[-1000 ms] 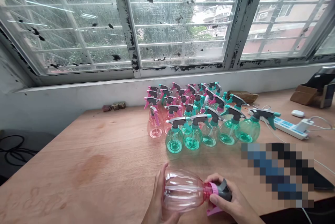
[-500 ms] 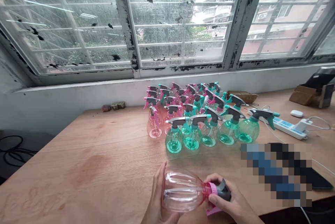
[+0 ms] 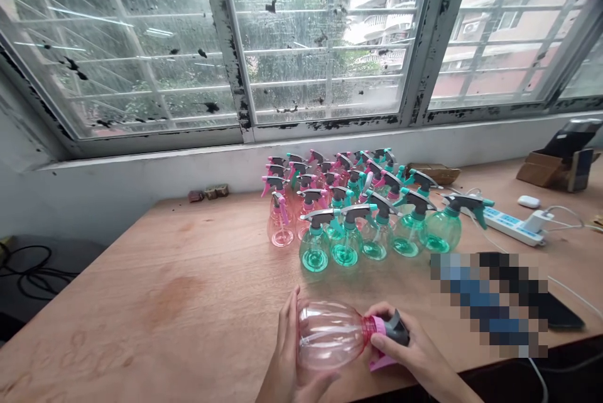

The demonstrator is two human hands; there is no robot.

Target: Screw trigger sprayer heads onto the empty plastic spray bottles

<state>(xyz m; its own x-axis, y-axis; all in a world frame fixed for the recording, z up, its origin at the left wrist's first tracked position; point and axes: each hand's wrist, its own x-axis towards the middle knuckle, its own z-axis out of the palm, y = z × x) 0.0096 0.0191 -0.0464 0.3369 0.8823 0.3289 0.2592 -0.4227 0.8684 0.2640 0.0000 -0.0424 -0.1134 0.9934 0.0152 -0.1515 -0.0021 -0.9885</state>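
A clear pink spray bottle (image 3: 330,335) lies sideways in the air above the near edge of the table, its base to the left. My left hand (image 3: 288,346) cups that base, fingers stretched along it and thumb below. At the other end, my right hand (image 3: 400,343) is closed around the pink collar and dark grey spray head, fingers behind and thumb in front. The pink trigger points down toward me. Beyond my hands stand several upright spray bottles in a tight group, with green ones (image 3: 315,251) in front and pink ones (image 3: 281,230) at the left.
Right of the group are a white power strip (image 3: 509,225) with cables, a small white case (image 3: 528,201) and a cardboard box (image 3: 541,167). A blurred-out patch (image 3: 490,302) covers items at the near right. Small brown blocks (image 3: 215,191) sit by the wall beneath the windows.
The camera view has shifted slightly. Both hands keep the pink spray bottle in nearly the same pose, and the standing bottles stay where they were.
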